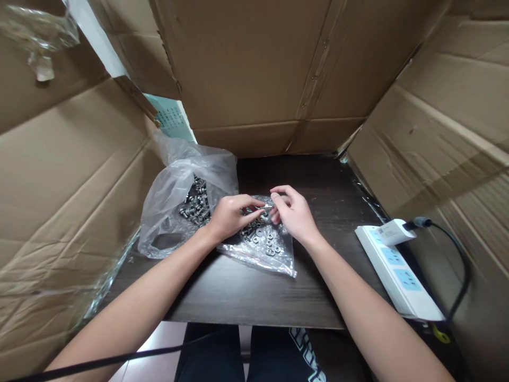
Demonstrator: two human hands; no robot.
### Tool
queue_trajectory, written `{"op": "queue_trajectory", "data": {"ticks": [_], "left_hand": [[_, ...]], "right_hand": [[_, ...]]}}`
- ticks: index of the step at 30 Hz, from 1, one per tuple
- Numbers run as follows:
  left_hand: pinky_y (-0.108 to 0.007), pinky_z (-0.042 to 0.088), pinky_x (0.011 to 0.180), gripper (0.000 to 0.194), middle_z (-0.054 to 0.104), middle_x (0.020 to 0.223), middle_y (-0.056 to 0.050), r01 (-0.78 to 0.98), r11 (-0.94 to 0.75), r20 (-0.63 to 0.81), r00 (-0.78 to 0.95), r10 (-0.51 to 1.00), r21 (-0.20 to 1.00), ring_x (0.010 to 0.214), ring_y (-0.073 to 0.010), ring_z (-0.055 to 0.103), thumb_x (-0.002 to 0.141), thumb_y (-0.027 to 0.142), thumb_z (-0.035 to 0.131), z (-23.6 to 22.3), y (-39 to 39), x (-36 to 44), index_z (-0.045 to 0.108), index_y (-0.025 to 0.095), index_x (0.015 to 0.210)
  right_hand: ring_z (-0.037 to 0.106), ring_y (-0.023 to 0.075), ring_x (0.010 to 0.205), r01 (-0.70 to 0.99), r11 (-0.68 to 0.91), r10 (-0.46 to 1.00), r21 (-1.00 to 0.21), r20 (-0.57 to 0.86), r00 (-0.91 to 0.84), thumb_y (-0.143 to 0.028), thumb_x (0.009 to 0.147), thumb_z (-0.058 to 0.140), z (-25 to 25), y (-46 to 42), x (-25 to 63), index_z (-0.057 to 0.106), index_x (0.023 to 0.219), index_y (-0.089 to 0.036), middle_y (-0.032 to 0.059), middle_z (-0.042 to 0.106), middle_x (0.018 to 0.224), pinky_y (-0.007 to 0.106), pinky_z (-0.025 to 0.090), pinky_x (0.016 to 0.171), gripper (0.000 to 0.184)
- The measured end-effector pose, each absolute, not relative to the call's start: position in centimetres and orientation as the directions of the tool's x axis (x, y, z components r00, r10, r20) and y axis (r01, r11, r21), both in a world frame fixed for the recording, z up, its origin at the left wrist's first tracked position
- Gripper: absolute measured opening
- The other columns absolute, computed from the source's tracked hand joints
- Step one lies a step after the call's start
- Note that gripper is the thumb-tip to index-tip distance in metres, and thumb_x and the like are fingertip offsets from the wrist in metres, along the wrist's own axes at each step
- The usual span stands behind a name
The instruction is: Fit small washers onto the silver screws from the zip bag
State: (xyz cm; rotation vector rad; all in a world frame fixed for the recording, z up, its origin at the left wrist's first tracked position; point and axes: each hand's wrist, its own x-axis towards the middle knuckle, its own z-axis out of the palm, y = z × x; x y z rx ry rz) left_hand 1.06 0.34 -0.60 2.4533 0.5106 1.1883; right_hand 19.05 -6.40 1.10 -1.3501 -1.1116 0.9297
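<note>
Over the clear bag [284, 260], the hands [258, 208] pinch a small bolt [268, 206], partly hidden by fingers.

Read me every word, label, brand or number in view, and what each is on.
Nothing can be read for certain.
Teal paper: rows of dark writing, too small.
White plug: dark printed mark, too blurred.
Right trouser leg: large white lettering, partly visible, unreadable.
</note>
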Motion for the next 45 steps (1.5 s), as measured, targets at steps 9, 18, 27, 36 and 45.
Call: {"op": "queue_trajectory", "data": {"ticks": [9, 18, 27, 36, 45], "left_hand": [[-0.020, 0.056, 0.066, 0.011, 0.078, 0.088, -0.005, 0.142, -0.888, 0.702, 0.564, 0.435, 0.437, 0.074, -0.0124, 0.073, 0.088, 0.020, 0.075, -0.55, 0.46, 0.99, 0.076, 0.014, 0.097], [-0.020, 0.054, 0.065, 0.012, 0.077, 0.087, -0.005, 0.151, -0.896, 0.707, 0.566, 0.425, 0.418, 0.071, -0.0122, 0.071, 0.090, 0.022, 0.073, -0.75, 0.62, 1.00, 0.076, 0.015, 0.099], [-0.021, 0.056, 0.068, 0.011, 0.078, 0.089, -0.005, 0.143, -0.897, 0.709, 0.567, 0.421, 0.418, 0.075, -0.0131, 0.073, 0.091, 0.021, 0.072, -0.88, 0.65, 0.97, 0.076, 0.015, 0.099], [-0.022, 0.057, 0.070, 0.011, 0.078, 0.089, -0.005, 0.134, -0.892, 0.717, 0.548, 0.430, 0.433, 0.075, -0.0133, 0.073, 0.090, 0.022, 0.073, -0.76, 0.53, 1.05, 0.076, 0.015, 0.098], [-0.023, 0.059, 0.071, 0.013, 0.079, 0.090, -0.006, 0.110, -0.883, 0.716, 0.545, 0.437, 0.456, 0.075, -0.0136, 0.074, 0.091, 0.023, 0.072, -0.66, 0.50, 1.05, 0.076, 0.015, 0.099]], "right_hand": [[0.069, 0.0185, 0.070, -0.056, 0.015, 0.990, -0.998, 0.007, 0.142, -0.038, 0.075, 0.081, 1.03, -6.26, 19.29, 0.065, 0.096, -0.018, 0.0031, 0.070, 0.075, 0.030, 0.059, 0.059, 0.034], [0.068, 0.0165, 0.063, 0.124, 0.050, 0.991, -0.991, 0.065, 0.115, -0.045, 0.078, 0.078, 0.92, -6.52, 19.01, 0.072, 0.089, -0.016, 0.0047, 0.072, 0.074, 0.030, 0.059, 0.058, 0.032], [0.073, 0.0189, 0.071, 0.058, 0.055, 0.994, -0.997, 0.060, 0.091, -0.043, 0.073, 0.083, 1.12, -6.37, 19.16, 0.073, 0.092, -0.016, 0.0071, 0.076, 0.084, 0.034, 0.063, 0.069, 0.035], [0.073, 0.0202, 0.093, -0.026, 0.050, 0.998, -0.998, 0.048, 0.041, -0.035, 0.068, 0.088, 1.20, -6.38, 19.54, 0.074, 0.099, -0.018, 0.0082, 0.078, 0.101, 0.035, 0.060, 0.089, 0.038], [0.072, 0.0198, 0.085, -0.026, 0.050, 0.998, -0.998, 0.049, 0.045, -0.040, 0.072, 0.085, 1.22, -6.41, 19.45, 0.073, 0.095, -0.018, 0.0062, 0.074, 0.098, 0.035, 0.062, 0.076, 0.034]]}}
